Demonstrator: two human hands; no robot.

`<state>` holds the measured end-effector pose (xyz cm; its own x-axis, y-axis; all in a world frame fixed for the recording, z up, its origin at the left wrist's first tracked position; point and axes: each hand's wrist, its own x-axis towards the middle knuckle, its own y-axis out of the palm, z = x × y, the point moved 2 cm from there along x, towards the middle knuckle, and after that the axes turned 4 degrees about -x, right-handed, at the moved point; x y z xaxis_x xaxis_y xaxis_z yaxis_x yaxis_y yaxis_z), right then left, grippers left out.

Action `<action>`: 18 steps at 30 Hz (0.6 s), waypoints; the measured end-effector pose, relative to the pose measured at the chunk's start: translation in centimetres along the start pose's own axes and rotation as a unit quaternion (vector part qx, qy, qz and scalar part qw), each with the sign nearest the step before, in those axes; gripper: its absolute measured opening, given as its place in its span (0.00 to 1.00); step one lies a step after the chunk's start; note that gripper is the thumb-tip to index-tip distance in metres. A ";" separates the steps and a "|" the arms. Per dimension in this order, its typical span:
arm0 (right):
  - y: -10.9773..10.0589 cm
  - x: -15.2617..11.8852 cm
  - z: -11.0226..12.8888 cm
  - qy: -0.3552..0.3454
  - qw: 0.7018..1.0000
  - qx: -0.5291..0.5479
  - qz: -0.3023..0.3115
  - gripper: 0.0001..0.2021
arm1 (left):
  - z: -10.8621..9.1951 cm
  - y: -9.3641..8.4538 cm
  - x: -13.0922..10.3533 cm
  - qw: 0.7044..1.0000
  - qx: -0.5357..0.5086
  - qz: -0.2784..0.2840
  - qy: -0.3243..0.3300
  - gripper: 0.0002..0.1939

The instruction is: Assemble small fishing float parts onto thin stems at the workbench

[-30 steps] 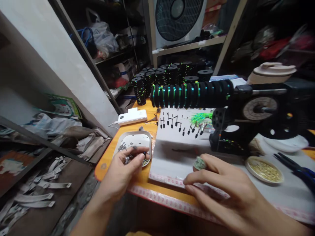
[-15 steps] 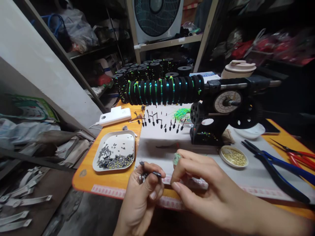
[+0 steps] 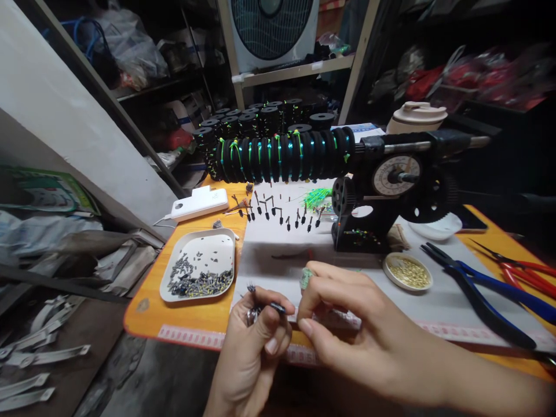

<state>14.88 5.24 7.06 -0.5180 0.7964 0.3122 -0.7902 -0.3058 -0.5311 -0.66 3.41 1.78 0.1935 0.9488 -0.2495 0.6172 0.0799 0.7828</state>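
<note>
Dark, slender, the small piece (image 3: 277, 308) lies at the front edge of the work table (image 3: 145, 296), pinched between the thumb and fingers of the left hand (image 3: 263, 336). A second dark tip (image 3: 251, 287) projects above the same fingers, and something shiny, too small to identify, shows between them. The right hand (image 3: 347, 324), just beside the left, has its thumb and forefinger bent toward each other; whether anything lies between them cannot be told. Green wrapping (image 3: 306, 278) encircles one of its fingers.

Left of the hands, a white tray (image 3: 223, 245) holds many small grey, black and yellow parts (image 3: 197, 284), heaped mostly along its near side. Beyond the tray rests a white power bank (image 3: 200, 203). White sheeting (image 3: 264, 244) covers the middle of the table, and a pink-and-white measuring tape (image 3: 191, 336) runs along the front edge.

Above the sheeting, a horizontal ridged black roller (image 3: 282, 155), crossed by green and blue strands, extends leftward from a black machine bearing a round dial (image 3: 382, 177). Upright black spools (image 3: 269, 123) stand behind it. Right of the hands are a round dish (image 3: 407, 290) of gold-coloured pieces (image 3: 409, 273), blue-and-black pliers (image 3: 489, 315) and red-handled pliers (image 3: 516, 270).
</note>
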 end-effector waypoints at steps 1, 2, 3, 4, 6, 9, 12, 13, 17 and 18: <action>0.0 0.0 0.0 0.000 1.000 0.002 0.000 0.08 | 0.0 0.0 0.0 1.000 0.001 0.001 0.000 0.09; 0.0 -0.1 0.0 0.000 1.000 0.004 -0.001 0.08 | 0.0 0.0 0.1 1.000 0.002 0.003 0.001 0.09; 0.0 -0.1 0.0 0.002 1.000 0.005 0.000 0.08 | 0.0 -0.1 0.1 1.000 0.003 0.003 0.002 0.09; 0.0 -0.1 0.0 0.003 1.000 0.005 0.001 0.08 | -0.1 -0.1 0.1 1.000 0.003 0.003 0.003 0.09; 0.0 -0.2 0.0 0.005 1.000 0.005 0.004 0.08 | -0.1 -0.2 0.1 1.000 0.004 0.001 0.004 0.10; 0.0 -0.2 0.0 0.002 1.000 0.005 0.003 0.07 | -0.1 -0.1 0.2 1.000 0.005 -0.005 0.002 0.11; 0.0 -0.1 -0.1 0.000 1.000 0.008 0.002 0.07 | 0.0 0.1 0.2 1.000 0.003 -0.006 -0.001 0.11; 0.0 -0.1 -0.1 0.002 1.000 0.010 0.003 0.07 | 0.0 0.1 0.2 1.000 0.002 -0.004 -0.002 0.11; 0.1 -0.1 -0.2 0.006 1.000 0.007 0.007 0.07 | 0.0 0.2 0.1 1.000 0.000 -0.007 0.000 0.11; 0.1 -0.2 -0.2 0.007 1.000 0.005 0.007 0.07 | 0.0 0.1 0.1 1.000 0.001 -0.006 0.001 0.11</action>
<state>14.95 5.16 6.84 -0.5244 0.7989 0.2944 -0.7862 -0.3217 -0.5276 -0.55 3.50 1.85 0.1843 0.9483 -0.2585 0.6208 0.0916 0.7786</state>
